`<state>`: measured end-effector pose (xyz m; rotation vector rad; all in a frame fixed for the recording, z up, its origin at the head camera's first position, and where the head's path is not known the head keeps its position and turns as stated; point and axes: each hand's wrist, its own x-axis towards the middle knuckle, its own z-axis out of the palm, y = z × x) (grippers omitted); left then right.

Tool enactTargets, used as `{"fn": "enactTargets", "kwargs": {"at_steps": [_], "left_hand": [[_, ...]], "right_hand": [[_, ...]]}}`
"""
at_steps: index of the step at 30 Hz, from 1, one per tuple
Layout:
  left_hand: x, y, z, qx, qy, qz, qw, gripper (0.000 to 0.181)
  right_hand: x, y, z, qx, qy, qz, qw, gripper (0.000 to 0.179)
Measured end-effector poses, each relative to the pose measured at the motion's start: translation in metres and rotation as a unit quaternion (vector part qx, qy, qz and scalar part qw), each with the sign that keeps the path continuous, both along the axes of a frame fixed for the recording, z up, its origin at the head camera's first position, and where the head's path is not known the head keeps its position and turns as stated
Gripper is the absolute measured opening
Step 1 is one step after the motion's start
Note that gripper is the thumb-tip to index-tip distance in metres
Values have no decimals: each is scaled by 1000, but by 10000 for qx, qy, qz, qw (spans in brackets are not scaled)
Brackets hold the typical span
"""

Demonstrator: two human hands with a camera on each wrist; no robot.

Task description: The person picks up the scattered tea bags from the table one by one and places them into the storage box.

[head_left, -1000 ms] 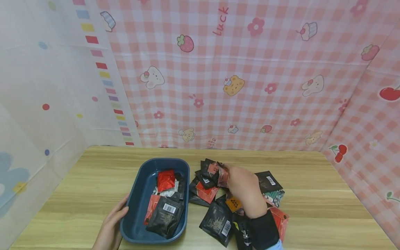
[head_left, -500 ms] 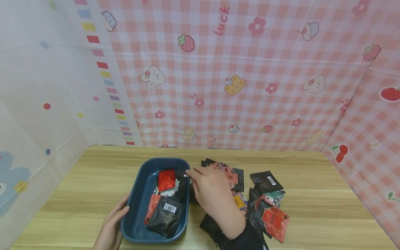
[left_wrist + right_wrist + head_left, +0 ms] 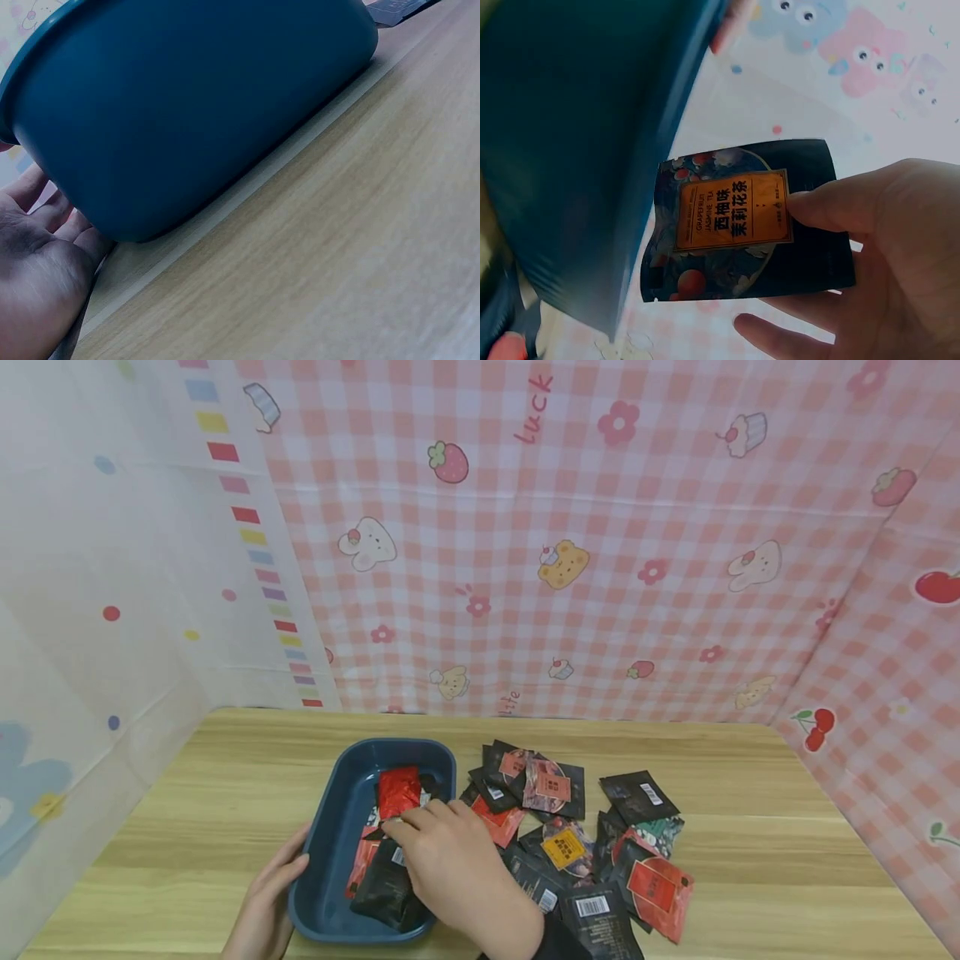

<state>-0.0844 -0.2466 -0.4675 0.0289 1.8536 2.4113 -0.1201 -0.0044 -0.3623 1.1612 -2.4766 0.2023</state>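
A blue plastic tub stands on the table, with several tea sachets inside, among them a shiny red packet. My left hand rests against the tub's left wall, the thumb at the rim and the other fingers along the outside. Over the tub's right side is my right hand. In the right wrist view it pinches a dark grapefruit jasmine tea sachet with an orange label between thumb and fingers. From the head, the hand covers most of that sachet and part of the tub's contents.
Right of the tub lies a loose pile of black, red and patterned sachets, including one with a yellow label, a red one and a black one. Patterned cloth hangs behind the wooden table.
My right hand has moved left from the sachet pile, across the tub's right rim, and is now over the tub with a sachet. The left hand and tub stay in place.
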Motion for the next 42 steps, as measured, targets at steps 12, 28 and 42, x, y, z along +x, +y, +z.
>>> {"fn": "enactTargets", "kwargs": {"at_steps": [12,28,42], "left_hand": [[1,-1,-1,205,225,-177,9994,59],[-1,0,-1,142,82,0,9999,60],[-1,0,1,-48,-23,37,10000,62]], "right_hand": [[9,-11,-16,773,-426,257,9958,21],[9,-4,-11,856,-1257,134,9883,34],[-27,28,-1,-54,-2312,-324,9723,42]]}}
